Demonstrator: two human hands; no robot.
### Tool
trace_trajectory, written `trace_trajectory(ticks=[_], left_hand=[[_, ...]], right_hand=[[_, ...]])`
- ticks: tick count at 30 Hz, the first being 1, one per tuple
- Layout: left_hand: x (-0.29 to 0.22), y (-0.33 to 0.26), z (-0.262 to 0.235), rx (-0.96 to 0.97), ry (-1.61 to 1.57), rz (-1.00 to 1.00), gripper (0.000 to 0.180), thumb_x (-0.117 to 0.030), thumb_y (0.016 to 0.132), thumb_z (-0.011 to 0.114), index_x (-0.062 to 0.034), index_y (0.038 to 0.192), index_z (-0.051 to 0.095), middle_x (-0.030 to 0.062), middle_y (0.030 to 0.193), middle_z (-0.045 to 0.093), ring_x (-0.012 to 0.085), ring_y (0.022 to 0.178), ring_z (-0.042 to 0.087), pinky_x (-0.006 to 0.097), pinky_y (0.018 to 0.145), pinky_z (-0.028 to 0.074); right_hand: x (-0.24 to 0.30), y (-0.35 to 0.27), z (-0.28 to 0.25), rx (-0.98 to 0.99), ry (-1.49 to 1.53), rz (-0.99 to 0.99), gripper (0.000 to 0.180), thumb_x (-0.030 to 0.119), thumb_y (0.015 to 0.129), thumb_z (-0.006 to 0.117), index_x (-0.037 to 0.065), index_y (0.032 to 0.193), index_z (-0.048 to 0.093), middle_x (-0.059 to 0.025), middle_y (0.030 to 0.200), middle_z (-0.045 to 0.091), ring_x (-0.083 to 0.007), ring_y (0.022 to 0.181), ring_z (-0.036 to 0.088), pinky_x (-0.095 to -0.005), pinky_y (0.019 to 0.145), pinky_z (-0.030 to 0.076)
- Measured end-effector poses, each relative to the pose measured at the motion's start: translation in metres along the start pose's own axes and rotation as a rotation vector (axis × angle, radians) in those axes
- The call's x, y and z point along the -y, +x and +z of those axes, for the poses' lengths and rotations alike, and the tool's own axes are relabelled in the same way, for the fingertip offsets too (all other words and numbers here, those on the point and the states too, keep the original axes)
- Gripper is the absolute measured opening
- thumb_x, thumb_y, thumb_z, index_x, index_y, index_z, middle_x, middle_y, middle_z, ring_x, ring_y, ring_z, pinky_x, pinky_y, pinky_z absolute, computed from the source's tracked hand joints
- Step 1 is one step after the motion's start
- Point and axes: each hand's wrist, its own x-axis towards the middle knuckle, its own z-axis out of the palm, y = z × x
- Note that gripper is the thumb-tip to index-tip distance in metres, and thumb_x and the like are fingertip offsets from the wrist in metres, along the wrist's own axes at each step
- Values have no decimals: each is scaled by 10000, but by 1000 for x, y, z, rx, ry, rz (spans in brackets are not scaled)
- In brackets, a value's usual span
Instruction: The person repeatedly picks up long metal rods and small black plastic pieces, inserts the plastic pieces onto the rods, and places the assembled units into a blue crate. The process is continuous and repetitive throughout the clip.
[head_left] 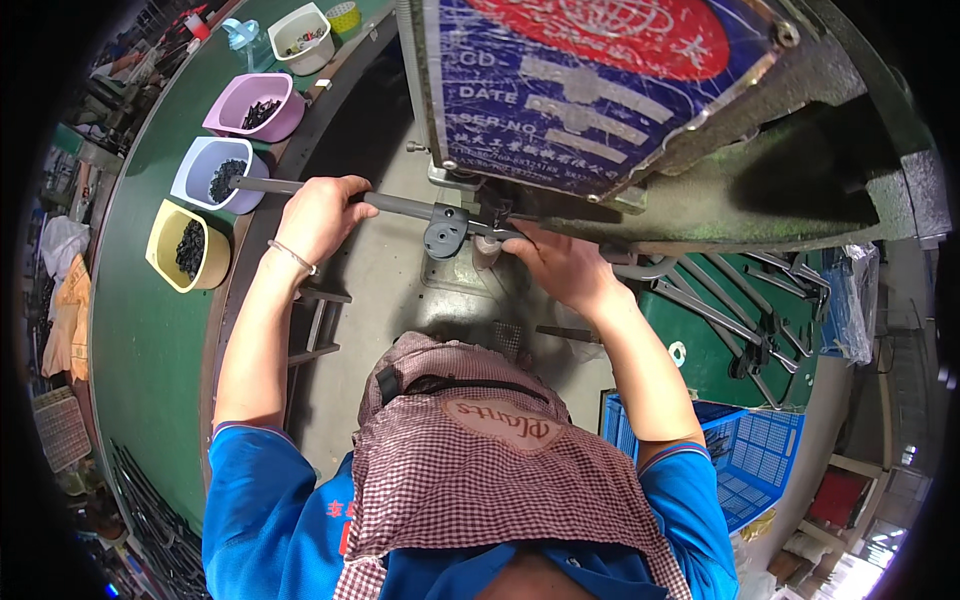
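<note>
left hand (322, 215) wrapped around a long grey metal bar (400, 206), fingers curled over its top, a thin band at the wrist. right hand (560, 262) closed on the same bar further right, fingertips pinching it just under the lower edge of the press machine (700, 150). the bar lies roughly level from left to right across the grey machine bed (390, 280), its left end reaching over the lilac-blue tub (215, 172). a round dark grey fitting (445, 233) sits on the bar between the two hands, just left of the right hand. a blue and red plate (600, 80) covers the machine front above the hands. left of the bar, on the green bench (150, 330), stand a yellow tub (185, 247), the lilac-blue tub and a pink tub (255, 106), each holding small black parts; a white tub (302, 38) stands farther off. right of the right hand, more grey bars (740, 310) lie stacked on a green surface, with a blue crate (750, 450) nearer. a checked apron (480, 450) fills the near foreground.
</note>
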Motion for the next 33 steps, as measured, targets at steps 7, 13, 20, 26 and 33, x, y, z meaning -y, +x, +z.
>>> trace_trajectory(ticks=[7,13,20,26,33], left_hand=[[-41,-22,30,108,-1611,-211,649,-601,1021,361,-10,1219,540,32,788,573,83,528,411,232,444,297],[-78,-41,44,50,-1738,-197,721,-626,1018,305,13,1283,508,71,965,603,93,643,485,220,478,359],[-86,-51,47,22,-1694,-79,676,-605,1022,353,5,1254,530,67,1027,594,78,827,553,215,674,469],[-63,-66,49,269,-1562,-158,160,-103,933,682,-35,1076,660,-6,851,645,39,628,502,177,517,360],[-80,-67,66,507,-1968,-249,199,-158,1011,568,-13,1144,589,56,854,612,87,542,471,201,459,322]], right_hand=[[21,-4,2,-255,-39,-92,359,283,807,780,112,1116,718,-92,1043,707,-291,941,666,-396,840,521],[95,3,3,-353,353,-248,424,165,695,829,96,1094,704,-36,841,626,-238,742,566,-343,672,471],[87,6,23,-301,741,-132,338,31,718,798,62,1043,711,-41,918,629,-155,732,532,-269,631,438],[77,-10,26,-304,706,-85,371,2,703,790,46,1056,683,-68,973,631,-196,812,597,-301,703,505],[76,-26,24,-470,668,-21,368,21,708,800,42,1066,720,-56,1046,635,-203,911,591,-292,745,514]])
